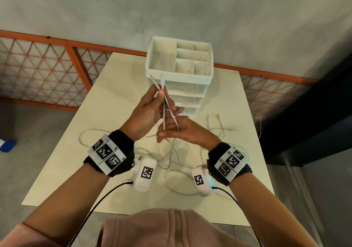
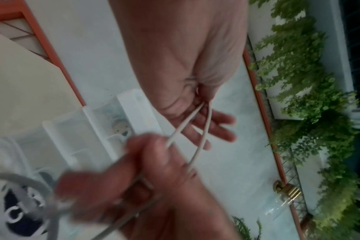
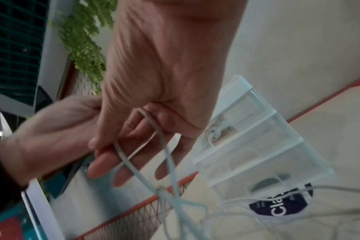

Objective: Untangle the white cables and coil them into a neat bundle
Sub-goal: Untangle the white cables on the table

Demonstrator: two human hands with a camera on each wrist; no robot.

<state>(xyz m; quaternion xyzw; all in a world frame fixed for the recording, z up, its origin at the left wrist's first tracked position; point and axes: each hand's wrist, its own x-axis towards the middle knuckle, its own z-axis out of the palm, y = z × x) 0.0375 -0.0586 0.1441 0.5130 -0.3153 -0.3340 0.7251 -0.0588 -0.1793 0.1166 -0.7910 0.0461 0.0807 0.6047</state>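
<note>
White cables [image 1: 167,105] are hanging light and floppy above the table [image 1: 238,103], the left hand [image 1: 148,111] pinching both plug ends at twelve o'clock and the right hand [image 1: 179,130] gripping the strands below, tangle trailing toward six, likely best held near the stiff plugs.

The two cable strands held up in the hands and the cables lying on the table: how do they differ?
The held strands run straight and taut between left hand and right hand; the loose cables lie slack and looped on the table. Held ones are lifted, loose ones rest flat. Both are thin and white.
</note>
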